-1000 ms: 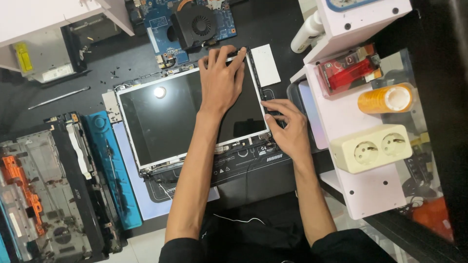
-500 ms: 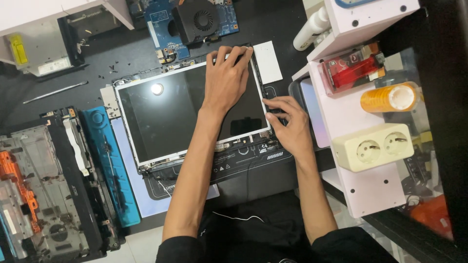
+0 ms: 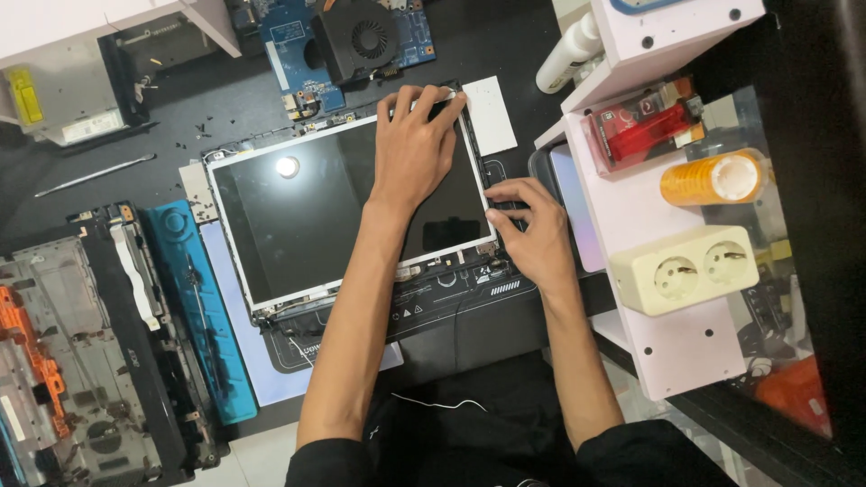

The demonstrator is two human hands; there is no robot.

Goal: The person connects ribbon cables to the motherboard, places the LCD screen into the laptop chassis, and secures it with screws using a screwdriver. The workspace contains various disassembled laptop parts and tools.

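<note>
forearms: both bare, coming up from the bottom edge out of dark sleeves, the left crossing over the panel's lower edge
laptop shell (image 3: 81,361): opened chassis at lower left, grey and black with orange parts, lying flat beside a blue strip (image 3: 194,307)
work mat (image 3: 451,298): dark with white markings, under the panel's near edge; thin loose wires trail off it
right hand (image 3: 532,234): at the panel's right edge, fingers curled down and tips together on the edge strip; cannot tell whether anything small is pinched between them
screen panel (image 3: 316,216): bare laptop display, flat on the bench at centre, slightly rotated; glossy black glass in a thin silver metal frame, one bright lamp reflection near its upper left corner (small mounting tabs stick out at the corners)
left hand (image 3: 417,149): palm down on the panel's upper right part, fingers spread and lying flat, tips reaching over the far edge; pressing, not closed around anything
socket block (image 3: 690,269): cream double outlet on the white shelf unit (image 3: 622,207) at right, well apart from the panel
tape roll (image 3: 713,178): orange, lying on its side above the socket block, next to a red lighter (image 3: 645,122)
white card (image 3: 492,114): just beyond the panel's far right corner
circuit board (image 3: 334,41): blue, with a black round fan, at the far edge (loose screws scattered on the dark bench to its left)
metal pry tool (image 3: 95,174): thin, far left
</note>
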